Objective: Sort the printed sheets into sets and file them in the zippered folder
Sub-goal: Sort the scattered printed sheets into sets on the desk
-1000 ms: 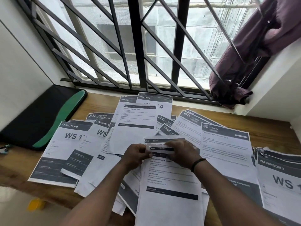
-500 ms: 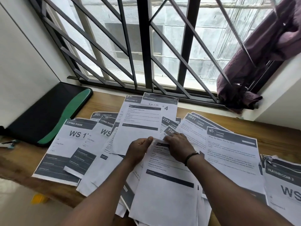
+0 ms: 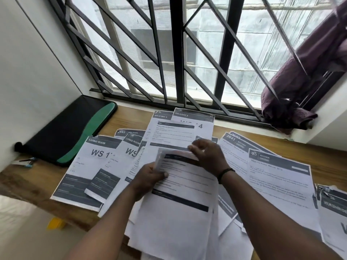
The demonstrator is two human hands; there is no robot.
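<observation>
Printed sheets lie fanned over the wooden table (image 3: 319,156). A small stack of sheets (image 3: 180,196) is lifted in front of me. My left hand (image 3: 148,179) grips its left edge with the thumb on top. My right hand (image 3: 208,154) pinches its top edge, which curls up. Around it lie Living Room sheets (image 3: 93,166), Balcony sheets (image 3: 184,124), Kitchen sheets (image 3: 277,177) and a Washroom sheet (image 3: 334,212). The black and green zippered folder (image 3: 71,132) lies shut at the far left, apart from both hands.
A barred window (image 3: 178,53) runs along the table's far side, with a purple cloth (image 3: 293,91) bunched on the sill at right. A white wall (image 3: 28,72) stands left. A small clip-like object (image 3: 28,162) lies by the folder. A yellow thing (image 3: 55,223) sits on the floor.
Both hands have raised the stack's top end off the table. My left hand slid down to its left edge and my right hand shifted up along the top edge. The camera moved closer.
</observation>
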